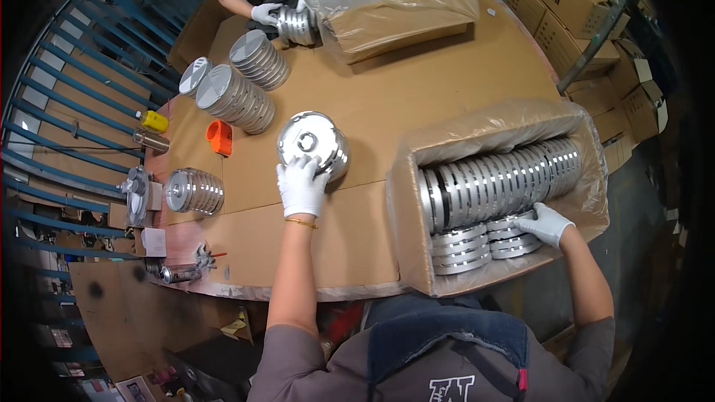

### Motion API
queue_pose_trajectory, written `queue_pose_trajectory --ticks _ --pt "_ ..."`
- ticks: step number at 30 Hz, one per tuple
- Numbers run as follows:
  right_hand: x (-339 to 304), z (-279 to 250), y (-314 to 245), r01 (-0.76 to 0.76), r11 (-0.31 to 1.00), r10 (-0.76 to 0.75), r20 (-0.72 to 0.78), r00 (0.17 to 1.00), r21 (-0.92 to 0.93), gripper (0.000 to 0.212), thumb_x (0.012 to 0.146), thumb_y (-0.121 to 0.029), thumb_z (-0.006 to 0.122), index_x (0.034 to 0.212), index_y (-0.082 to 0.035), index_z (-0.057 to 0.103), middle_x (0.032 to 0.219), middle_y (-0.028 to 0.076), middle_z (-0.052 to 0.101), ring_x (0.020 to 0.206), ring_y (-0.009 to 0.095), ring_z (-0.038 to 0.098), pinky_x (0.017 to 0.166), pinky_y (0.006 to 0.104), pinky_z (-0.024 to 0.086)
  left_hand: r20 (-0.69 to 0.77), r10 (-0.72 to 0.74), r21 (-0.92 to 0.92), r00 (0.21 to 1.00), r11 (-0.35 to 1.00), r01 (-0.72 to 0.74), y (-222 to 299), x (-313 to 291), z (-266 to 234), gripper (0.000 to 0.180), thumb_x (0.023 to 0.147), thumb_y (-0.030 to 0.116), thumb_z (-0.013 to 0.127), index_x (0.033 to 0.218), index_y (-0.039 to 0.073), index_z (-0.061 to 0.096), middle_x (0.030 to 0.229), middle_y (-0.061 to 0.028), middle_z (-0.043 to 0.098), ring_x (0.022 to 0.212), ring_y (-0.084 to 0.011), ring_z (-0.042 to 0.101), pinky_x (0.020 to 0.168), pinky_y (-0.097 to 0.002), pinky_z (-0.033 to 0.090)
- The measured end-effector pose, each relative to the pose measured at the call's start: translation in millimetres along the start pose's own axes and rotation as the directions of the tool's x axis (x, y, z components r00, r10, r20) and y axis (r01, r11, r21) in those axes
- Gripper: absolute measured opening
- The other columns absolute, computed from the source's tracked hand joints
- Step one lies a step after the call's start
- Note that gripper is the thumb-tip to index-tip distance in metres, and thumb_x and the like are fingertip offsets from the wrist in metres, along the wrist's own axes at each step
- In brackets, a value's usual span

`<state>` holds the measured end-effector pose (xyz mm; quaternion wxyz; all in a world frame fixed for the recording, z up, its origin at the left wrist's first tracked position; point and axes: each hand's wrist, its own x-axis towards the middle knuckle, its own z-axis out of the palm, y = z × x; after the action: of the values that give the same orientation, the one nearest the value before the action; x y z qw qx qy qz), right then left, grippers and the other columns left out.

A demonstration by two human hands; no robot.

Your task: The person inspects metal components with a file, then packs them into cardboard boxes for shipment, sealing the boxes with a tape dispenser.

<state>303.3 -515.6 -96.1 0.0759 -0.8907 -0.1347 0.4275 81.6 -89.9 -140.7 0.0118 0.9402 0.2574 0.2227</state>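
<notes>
My gloved left hand (302, 184) is closed on the near edge of a short stack of shiny metal discs (311, 138), its fingertips over the top disc. That stack stands on the cardboard-covered table. To the right, my gloved right hand (550, 225) reaches into a plastic-lined cardboard box (408, 208). Its fingers grip the end of a small group of metal discs (509, 243) in the near row, partly hiding it. Beside that group lies another small group of discs (460, 251). A long row of upright discs (506, 182) fills the box's far side.
Several disc stacks (237, 100) stand at the far left, with another stack (195, 191) nearer. An orange holder (219, 138) and a spray can (180, 274) are at the left. Across the table, a co-worker's gloved hands (265, 14) hold discs beside another lined box (402, 41).
</notes>
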Motion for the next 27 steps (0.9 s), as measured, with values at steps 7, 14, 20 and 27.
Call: queue_pose_trajectory --ticks 7,14,20,27 --pt "-17 15 -30 -0.038 0.993 0.014 -0.207 0.978 -0.110 0.074 0.073 -0.052 0.067 0.116 0.007 0.054 0.116 0.022 0.059 0.102 0.029 0.060 0.091 0.0317 0.045 -0.226 -0.016 -0.445 0.974 0.891 -0.089 -2 0 -18 0.017 0.071 0.006 0.071 0.086 0.004 0.065 0.085 -0.0084 0.065 0.082 -0.0235 0.062 0.081 -0.0362 0.048" --pt "-62 67 -172 0.581 0.305 -0.401 -0.452 0.797 0.755 0.036 0.089 -0.019 0.057 0.118 0.002 0.055 0.115 0.012 0.059 0.103 0.022 0.058 0.088 0.0310 0.047 0.568 -0.247 -0.605 0.785 -0.772 0.196 -2 -40 -70 0.042 0.093 0.030 0.050 0.121 -0.001 0.051 0.125 -0.0114 0.055 0.115 -0.0267 0.050 0.102 -0.0436 0.037" --pt "-55 117 -243 0.096 -0.142 -0.478 -0.153 0.865 0.985 0.036 0.089 -0.011 0.057 0.121 0.003 0.049 0.116 0.009 0.058 0.105 0.017 0.056 0.089 0.0317 0.046 0.669 0.008 -0.329 0.743 -0.894 0.305 -1 -58 -83 0.051 0.094 0.035 0.046 0.132 0.002 0.042 0.134 -0.0124 0.046 0.123 -0.0296 0.044 0.105 -0.0465 0.034" --pt "-64 126 -257 0.016 -0.150 -0.481 -0.088 0.872 0.989 0.031 0.090 -0.012 0.057 0.118 -0.001 0.053 0.110 0.008 0.061 0.098 0.017 0.060 0.084 0.0342 0.050 0.697 0.033 -0.293 0.716 -0.899 0.326 -12 -61 -96 0.052 0.095 0.037 0.042 0.132 0.001 0.040 0.134 -0.0134 0.046 0.124 -0.0298 0.043 0.104 -0.0471 0.035"
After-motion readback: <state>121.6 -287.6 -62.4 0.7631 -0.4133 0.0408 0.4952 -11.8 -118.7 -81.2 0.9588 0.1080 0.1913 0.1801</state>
